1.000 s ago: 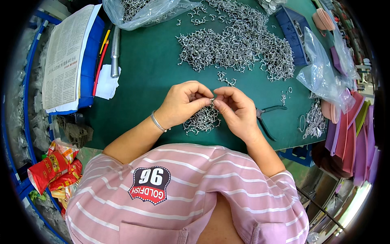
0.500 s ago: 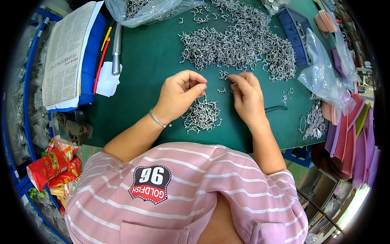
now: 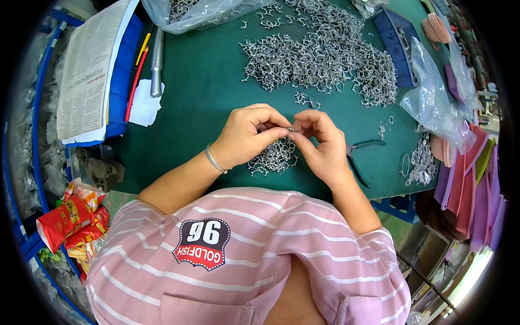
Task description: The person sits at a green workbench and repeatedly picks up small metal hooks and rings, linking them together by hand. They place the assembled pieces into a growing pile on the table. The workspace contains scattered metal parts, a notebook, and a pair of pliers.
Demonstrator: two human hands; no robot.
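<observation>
My left hand and my right hand meet over the green table mat, fingertips pinched together on a small silver metal piece. Just under the hands lies a small heap of the same silver pieces. A much larger heap of silver pieces spreads across the far side of the mat. A thin bracelet sits on my left wrist.
Small pliers lie right of my right hand. A clear bag of pieces sits at the back, another clear bag at right beside pink sheets. A newspaper on blue trays, a metal tube and red snack packets are at left.
My right hand, which had reached out toward the big heap, has come back to my left hand; both now pinch a piece above the small heap.
</observation>
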